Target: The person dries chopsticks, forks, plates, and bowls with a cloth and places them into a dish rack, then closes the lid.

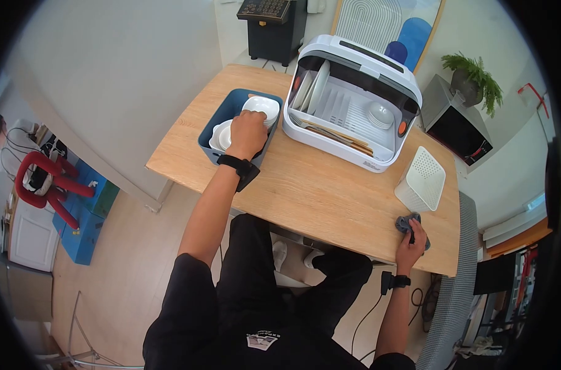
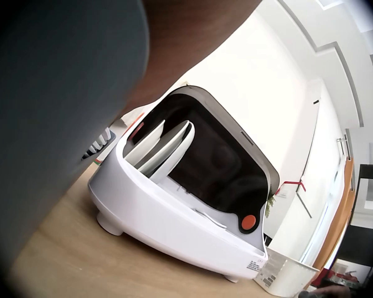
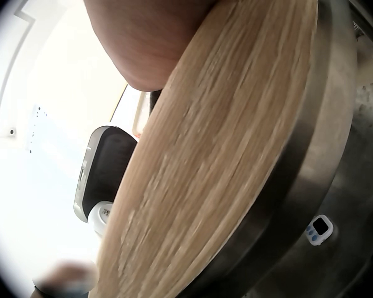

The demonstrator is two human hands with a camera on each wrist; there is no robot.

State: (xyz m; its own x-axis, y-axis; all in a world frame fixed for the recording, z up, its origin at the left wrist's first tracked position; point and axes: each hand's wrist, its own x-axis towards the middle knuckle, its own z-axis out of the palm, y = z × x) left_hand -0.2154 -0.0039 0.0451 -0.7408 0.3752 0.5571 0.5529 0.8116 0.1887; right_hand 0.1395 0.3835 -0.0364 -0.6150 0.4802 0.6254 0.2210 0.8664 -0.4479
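Observation:
In the head view my left hand (image 1: 248, 132) reaches over the near wall of a blue plastic bin (image 1: 205, 137). Its fingers grip the rim of a squarish white bowl (image 1: 263, 106). More white dishes (image 1: 221, 137) lie beside it in the bin, partly covered by the hand. My right hand (image 1: 411, 245) holds a crumpled dark grey cloth (image 1: 406, 223) against the tabletop near the right front edge. In the left wrist view the bin wall (image 2: 56, 112) hides the fingers; the right wrist view shows only part of the right hand (image 3: 146, 43).
A white dish rack (image 1: 342, 145) with a raised dark lid stands right of the bin, holding upright plates (image 1: 319, 87), small stacked bowls (image 1: 380, 115) and chopsticks (image 1: 333, 132). A perforated white basket (image 1: 421, 180) stands on the wooden table (image 1: 317, 197), beyond the cloth.

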